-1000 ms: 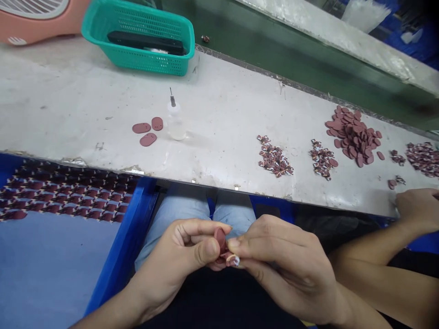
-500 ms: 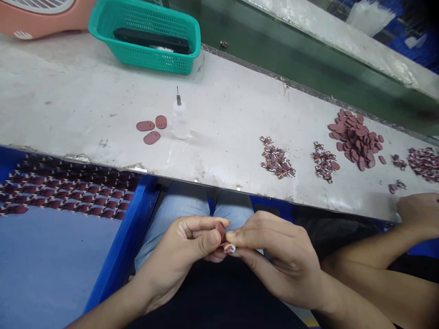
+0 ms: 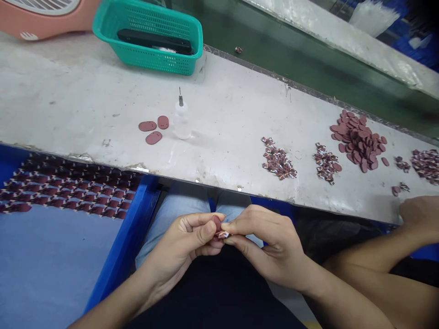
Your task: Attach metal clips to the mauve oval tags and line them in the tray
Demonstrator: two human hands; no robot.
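My left hand (image 3: 197, 237) pinches a reddish-brown oval disc (image 3: 216, 222) between thumb and fingers, above my lap. Against its lower side is a small painted figure piece (image 3: 222, 235) in brown, white and orange. The thumb and forefinger of my right hand (image 3: 265, 242) close on that piece, and the two hands nearly touch. Fingers hide much of both parts. On the bench stand a dropper bottle (image 3: 182, 121) with a needle tip and, left of it, three loose oval discs (image 3: 153, 137) with small holes.
Piles of painted pieces (image 3: 279, 162) and a heap of oval discs (image 3: 360, 139) lie on the bench (image 3: 233, 109). A green basket (image 3: 147, 59) holds a black object. Rows of parts fill the top of a blue tray (image 3: 55, 256) at left. A co-worker's arm (image 3: 387, 246) is at right.
Both hands have shifted slightly up and left with the disc and painted piece, staying pinched together. On the green belt, a small piece has moved to the right.
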